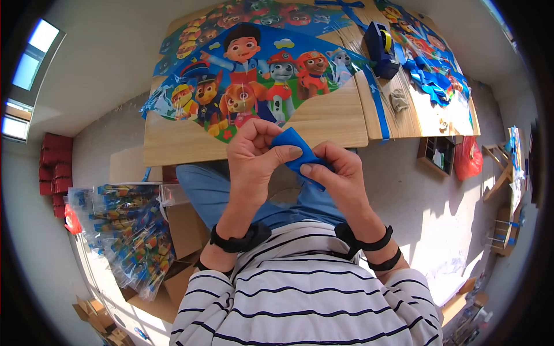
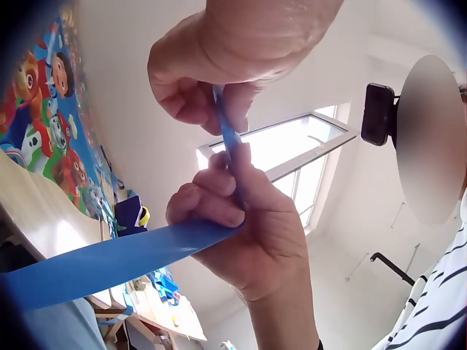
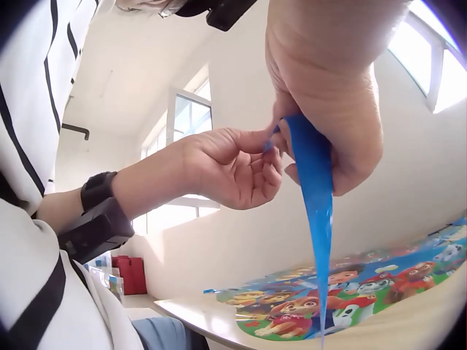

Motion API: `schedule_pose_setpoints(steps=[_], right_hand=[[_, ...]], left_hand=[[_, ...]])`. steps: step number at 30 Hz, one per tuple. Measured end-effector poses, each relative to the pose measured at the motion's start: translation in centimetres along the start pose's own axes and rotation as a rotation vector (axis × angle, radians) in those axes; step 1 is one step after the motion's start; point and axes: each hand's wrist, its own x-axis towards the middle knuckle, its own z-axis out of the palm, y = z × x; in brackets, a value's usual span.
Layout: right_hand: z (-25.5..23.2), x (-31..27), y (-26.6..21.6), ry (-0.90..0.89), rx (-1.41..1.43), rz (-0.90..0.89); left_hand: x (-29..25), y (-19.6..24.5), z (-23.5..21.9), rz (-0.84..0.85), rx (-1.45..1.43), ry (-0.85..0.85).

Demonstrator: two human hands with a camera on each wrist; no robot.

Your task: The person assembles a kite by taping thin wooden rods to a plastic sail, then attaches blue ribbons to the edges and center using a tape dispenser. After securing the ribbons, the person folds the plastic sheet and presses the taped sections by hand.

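Note:
A strip of blue plastic ribbon (image 1: 290,140) is stretched between both hands, in front of the body and just off the table's near edge. My left hand (image 1: 254,154) pinches one end between thumb and fingers. A short way to the right, my right hand (image 1: 341,166) grips the same ribbon, thumb on top. In the left wrist view, a long tail of the ribbon (image 2: 124,259) runs out from under the curled fingers of the right hand (image 2: 241,219). The right wrist view shows the ribbon (image 3: 315,182) hanging down, narrowing as it turns edge-on.
A printed cartoon sheet (image 1: 277,75) covers much of the wooden table (image 1: 329,118). At the right stand a tape dispenser (image 1: 381,52) and a heap of blue ribbon (image 1: 433,83). Bagged printed pieces (image 1: 127,230) lie by cardboard boxes at lower left; a red bag (image 1: 468,157) sits right.

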Motion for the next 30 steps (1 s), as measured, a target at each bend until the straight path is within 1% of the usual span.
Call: schedule_pose_setpoints(steps=[1,3,6,10,16,22,24,28,30], right_hand=[[-0.1,0.1,0.1,0.002,-0.048,0.004],[0.3,0.2,0.2,0.017,0.049,0.011],[0.4,0.4,0.0,0.052,0.185,0.057],[0.2,0.8,0.2,0.063,0.339,0.08],[0.9,1.2,0.4,0.131,0.389,0.06],[1.2,1.4,0.8,0.145,0.432,0.046],[1.6,1.5,0.6,0.153,0.421,0.054],[1.9,1.6,0.7,0.17,0.406,0.063],[2.0,1.8,0.8,0.188,0.396,0.04]], left_hand=[[0.0,0.1,0.0,-0.014,0.04,0.007],[0.0,0.4,-0.1,-0.042,0.119,0.022],[0.3,0.4,-0.3,-0.048,-0.08,0.018],[0.1,0.7,-0.8,-0.06,-0.115,0.014],[0.0,0.2,-1.3,-0.05,-0.07,0.062],[0.0,-0.1,-1.3,-0.039,-0.022,0.144],[0.0,-0.1,-1.3,-0.038,0.019,0.168],[0.3,-0.4,-1.1,-0.016,0.006,0.235],[0.3,-0.5,-1.1,0.002,0.002,0.256]])
